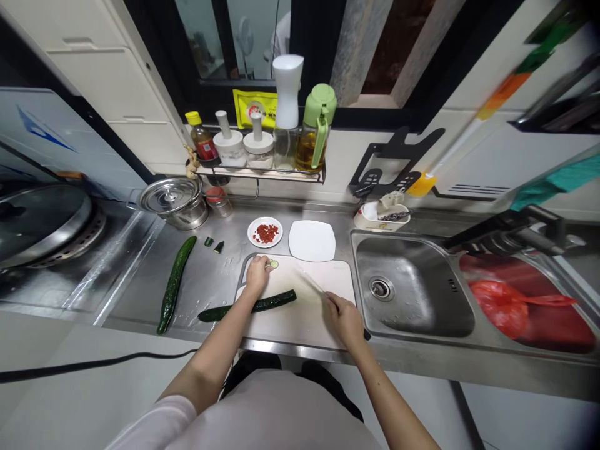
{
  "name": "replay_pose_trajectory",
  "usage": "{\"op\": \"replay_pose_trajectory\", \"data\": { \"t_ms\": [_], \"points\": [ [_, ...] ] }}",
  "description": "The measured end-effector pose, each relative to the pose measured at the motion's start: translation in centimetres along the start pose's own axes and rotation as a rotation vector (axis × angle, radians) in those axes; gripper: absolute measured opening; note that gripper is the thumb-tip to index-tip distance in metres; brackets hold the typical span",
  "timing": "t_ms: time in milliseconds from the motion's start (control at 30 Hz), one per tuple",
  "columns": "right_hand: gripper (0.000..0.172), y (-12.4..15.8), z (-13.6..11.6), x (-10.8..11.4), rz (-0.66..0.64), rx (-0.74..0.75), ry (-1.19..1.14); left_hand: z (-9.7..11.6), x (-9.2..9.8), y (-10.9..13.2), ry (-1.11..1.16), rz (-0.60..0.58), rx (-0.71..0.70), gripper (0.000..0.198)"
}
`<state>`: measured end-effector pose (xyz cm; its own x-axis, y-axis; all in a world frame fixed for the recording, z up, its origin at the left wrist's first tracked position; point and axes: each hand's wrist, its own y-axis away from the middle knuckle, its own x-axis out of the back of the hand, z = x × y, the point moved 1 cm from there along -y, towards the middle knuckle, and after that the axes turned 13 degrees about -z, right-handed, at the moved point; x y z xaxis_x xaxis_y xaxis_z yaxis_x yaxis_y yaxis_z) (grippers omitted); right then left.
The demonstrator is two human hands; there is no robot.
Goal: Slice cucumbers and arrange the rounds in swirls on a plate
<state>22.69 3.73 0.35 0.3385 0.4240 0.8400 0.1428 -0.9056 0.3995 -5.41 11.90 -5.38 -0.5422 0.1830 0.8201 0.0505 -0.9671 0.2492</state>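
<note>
My right hand (347,319) is wrapped round the handle of a kitchen knife (312,279), its thin blade slanting up and left above the white cutting board (300,322). At the board's far left, my left hand (257,275) is closed, with pale cucumber slices (274,264) at its fingertips. A dark green cucumber (276,300) lies across the board under my left forearm, which covers part of it. Its left end sticks out past the board's edge. Another whole cucumber (176,284) rests on the steel counter to the left, with two cut end pieces (218,247) beyond it.
Behind the board stand a plate (252,236) of chopped red bits and a white square plate (312,240). The sink (412,287) is on the right, with a red bag (501,306) in its second basin. A lidded pot (174,203) stands back left, below a condiment shelf (262,174).
</note>
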Motion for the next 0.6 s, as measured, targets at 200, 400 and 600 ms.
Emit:
{"op": "replay_pose_trajectory", "data": {
  "t_ms": [200, 400, 600],
  "points": [
    [0.040, -0.2, -0.3, 0.1, -0.060, -0.075, -0.085, 0.3, 0.1, -0.3, 0.028, 0.018, 0.033, 0.007],
    [0.029, -0.3, -1.0, 0.4, -0.101, -0.040, -0.153, 1.2, 0.8, 1.8, 0.073, 0.050, 0.026, 0.012],
    [0.025, 0.0, -3.4, 0.6, -0.266, -0.032, -0.044, 2.5, -0.5, 7.3, 0.041, -0.026, -0.433, 0.023]
  ]
}}
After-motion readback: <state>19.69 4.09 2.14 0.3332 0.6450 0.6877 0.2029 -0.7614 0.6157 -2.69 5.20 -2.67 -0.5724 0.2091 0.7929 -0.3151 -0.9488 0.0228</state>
